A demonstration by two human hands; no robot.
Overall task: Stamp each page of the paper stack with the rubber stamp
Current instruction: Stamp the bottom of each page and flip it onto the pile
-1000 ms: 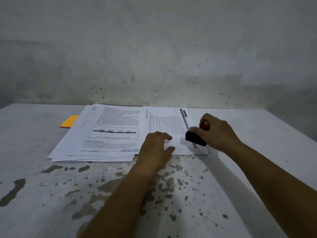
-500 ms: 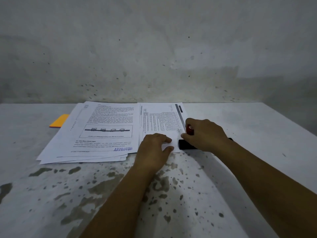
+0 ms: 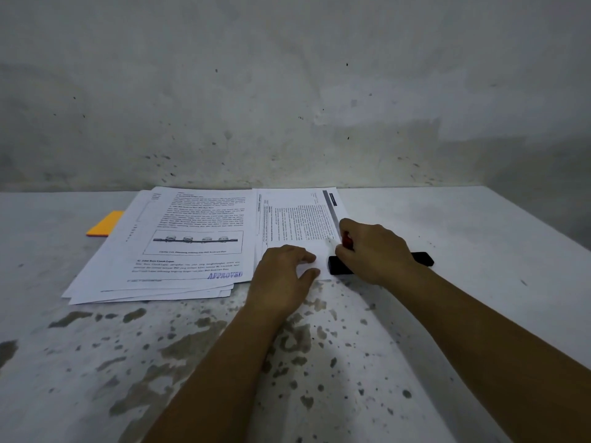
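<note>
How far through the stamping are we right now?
Done: the top sheet of the left pile carries a blue APPROVED mark. In hand: the right hand grips the stamp down on the right page, which the left hand steadies. Left: I can't tell how many pages lie beneath.

Two hands (image 3: 281,273), one rubber stamp (image 3: 339,265), two paper stacks (image 3: 179,244), one orange pad (image 3: 105,223)

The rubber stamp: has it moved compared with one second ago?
Yes. The rubber stamp has come down toward the near right corner of the right-hand page; its black base now lies level there instead of tilted above.
</note>
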